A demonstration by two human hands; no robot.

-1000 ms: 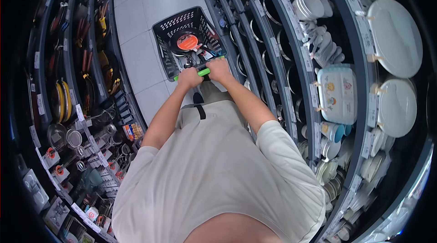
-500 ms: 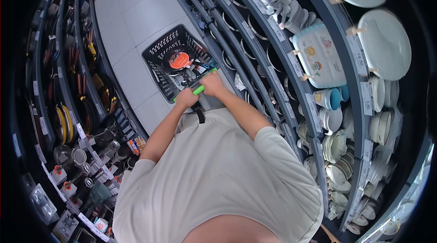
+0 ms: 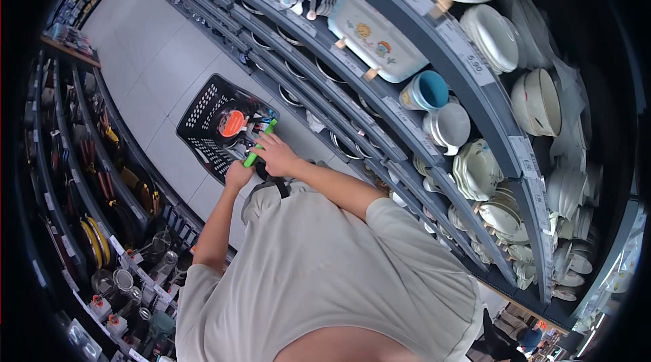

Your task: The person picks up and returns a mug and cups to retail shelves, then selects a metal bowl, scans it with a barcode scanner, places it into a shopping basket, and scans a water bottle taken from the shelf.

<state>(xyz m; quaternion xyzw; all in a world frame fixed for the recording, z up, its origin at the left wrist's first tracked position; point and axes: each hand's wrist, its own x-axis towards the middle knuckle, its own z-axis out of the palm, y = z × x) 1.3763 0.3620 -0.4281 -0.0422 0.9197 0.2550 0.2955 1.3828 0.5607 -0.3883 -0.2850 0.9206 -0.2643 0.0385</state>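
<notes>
Below and ahead of me is a black perforated basket with a green handle. Inside it lie a dark pan with an orange round label and several smaller items too small to tell apart. My left hand is wrapped round the lower end of the green handle. On the handle's upper part rests my right hand, its fingers spread and lying across the bar rather than wrapped round it.
Shelves on the right hold white plates, a cartoon-printed tray, a blue-lined cup and bowls. Racks on the left carry pans and strainers. Tiled floor runs between them. Part of another person shows at bottom right.
The view has swung, and the basket now appears further left and lower. My right hand has loosened from its closed grip and spread its fingers. My left hand stays on the handle.
</notes>
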